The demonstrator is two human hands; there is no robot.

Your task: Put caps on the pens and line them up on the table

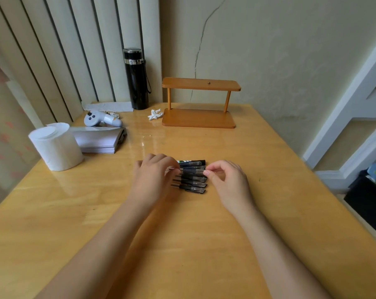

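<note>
Several black capped pens (192,180) lie side by side in a row at the middle of the wooden table (204,244), their caps to the right. My left hand (153,176) rests over their left ends, fingers curled on the second pen from the back (192,170). My right hand (228,180) pinches the right end of that same pen between thumb and forefinger. The left parts of the pens are hidden under my left hand.
A roll of white paper (56,146) and a stack of papers (100,140) sit at the left. Behind them lie a white controller (100,119) and a black flask (136,79). A small wooden shelf (199,104) and crumpled tissue (154,115) stand at the back.
</note>
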